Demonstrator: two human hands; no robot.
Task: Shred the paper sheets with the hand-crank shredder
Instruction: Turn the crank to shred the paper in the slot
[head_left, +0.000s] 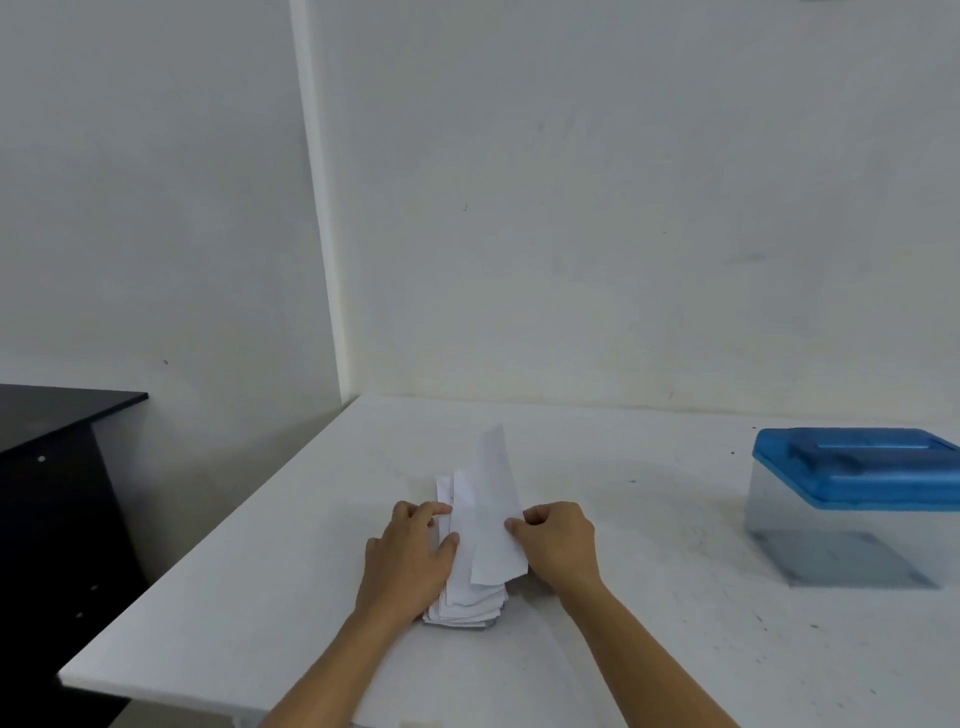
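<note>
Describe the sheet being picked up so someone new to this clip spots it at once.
On the white table, left of the blue-lidded shredder, the left hand rests on a paper stack. The sheet is the one the right hand pinches by its edge: it alone rises off the stack, far end curling up.

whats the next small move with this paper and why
Probably lift the sheet clear and carry it right toward the shredder: the right hand pinches its edge, it stands peeled off the stack that the left hand holds, and the shredder sits apart.
</note>
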